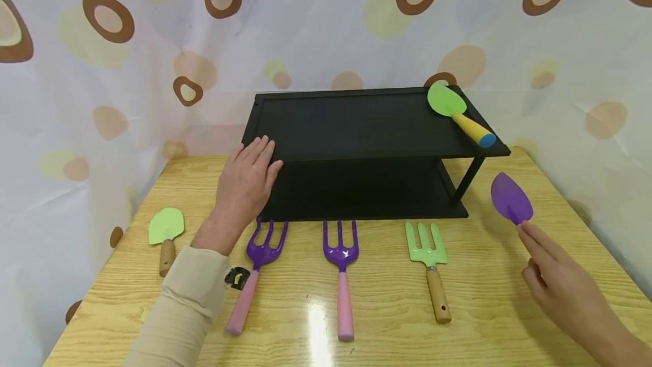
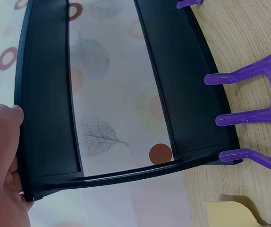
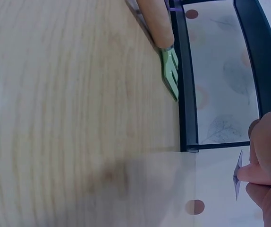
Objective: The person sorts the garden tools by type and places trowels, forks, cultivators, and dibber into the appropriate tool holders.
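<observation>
A black two-tier rack [image 1: 346, 123] stands on the table. My left hand [image 1: 247, 177] rests on its upper board at the front left corner, fingers straight and close together, thumb at the front edge; the hand [image 2: 1, 161] also shows against that board in the left wrist view. On the right, my right hand [image 1: 565, 282] holds a small purple trowel [image 1: 511, 197] up beside the rack, blade pointing up and away. Its handle is mostly hidden in the fingers. In the right wrist view the trowel blade [image 3: 238, 177] appears edge-on. A green trowel with a yellow handle [image 1: 471, 128] lies on the rack's upper board, at the right.
In front of the rack lie two purple forks with pink handles, one left [image 1: 254, 276] and one central [image 1: 342, 276], and a green fork [image 1: 432, 271] with a wooden handle. A green trowel [image 1: 166, 234] lies far left. A patterned curtain [image 1: 326, 33] hangs behind.
</observation>
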The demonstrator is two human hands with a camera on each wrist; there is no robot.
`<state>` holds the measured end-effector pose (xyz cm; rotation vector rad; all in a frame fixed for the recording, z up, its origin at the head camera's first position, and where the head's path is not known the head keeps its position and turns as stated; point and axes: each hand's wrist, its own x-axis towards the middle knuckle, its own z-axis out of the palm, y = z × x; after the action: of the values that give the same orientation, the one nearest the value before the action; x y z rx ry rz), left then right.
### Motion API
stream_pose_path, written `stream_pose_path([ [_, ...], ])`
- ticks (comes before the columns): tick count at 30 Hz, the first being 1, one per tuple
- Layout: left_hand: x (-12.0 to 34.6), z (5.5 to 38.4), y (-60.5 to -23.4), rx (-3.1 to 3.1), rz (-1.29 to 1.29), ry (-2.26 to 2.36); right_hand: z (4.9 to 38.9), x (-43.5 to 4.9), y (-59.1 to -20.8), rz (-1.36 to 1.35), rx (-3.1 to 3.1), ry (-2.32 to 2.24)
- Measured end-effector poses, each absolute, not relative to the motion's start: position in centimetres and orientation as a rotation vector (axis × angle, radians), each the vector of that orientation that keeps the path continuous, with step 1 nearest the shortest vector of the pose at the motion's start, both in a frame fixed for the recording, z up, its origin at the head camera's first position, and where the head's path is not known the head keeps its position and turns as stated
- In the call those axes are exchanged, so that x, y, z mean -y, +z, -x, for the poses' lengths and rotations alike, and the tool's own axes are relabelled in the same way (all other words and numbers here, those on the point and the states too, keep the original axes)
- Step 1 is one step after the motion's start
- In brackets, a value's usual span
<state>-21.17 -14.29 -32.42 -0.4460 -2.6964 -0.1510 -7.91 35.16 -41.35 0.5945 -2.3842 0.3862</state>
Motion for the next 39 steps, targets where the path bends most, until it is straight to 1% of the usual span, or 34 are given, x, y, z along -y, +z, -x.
stream_pose_path([
  [19,14.0,21.2,-32.4,2.71,0.44,-0.13,9.8,-36.1,-38.3,-0.656,2.264,0.324],
  [23,14.0,21.2,-32.4,2.709,0.437,-0.128,10.2,-36.3,-37.5,-0.663,2.258,0.326],
  [31,13.8,21.2,-32.4,2.7,0.435,-0.133,10.5,-36.7,-35.5,-0.565,2.29,0.279],
  [39,13.9,21.2,-32.5,2.681,0.444,-0.134,11.7,-36.5,-33.3,-0.626,2.212,0.253],
])
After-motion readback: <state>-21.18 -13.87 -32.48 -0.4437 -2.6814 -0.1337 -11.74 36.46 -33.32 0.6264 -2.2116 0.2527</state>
